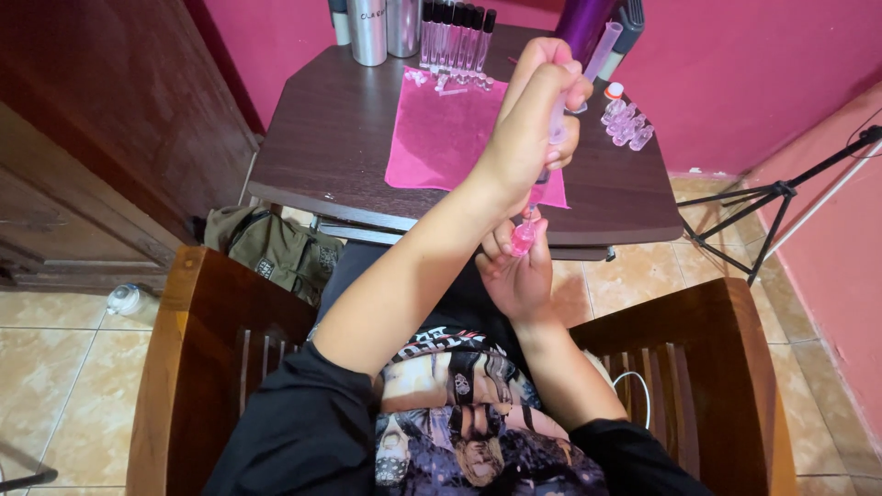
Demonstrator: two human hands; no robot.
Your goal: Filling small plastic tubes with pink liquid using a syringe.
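My left hand is raised over the table's front edge and gripped around a clear syringe held upright. The plunger sticks out above the fist and the tip points down. Just below, my right hand pinches a small vial holding pink liquid. The syringe's tip sits at the vial's mouth. Both hands hover above my lap, in front of a pink cloth spread on the dark wooden table.
Tall thin vials with black caps and silver canisters line the table's back. A cluster of small clear vials lies at right. A tripod stands by the pink wall, and a green bag lies on the floor. Wooden chair arms flank me.
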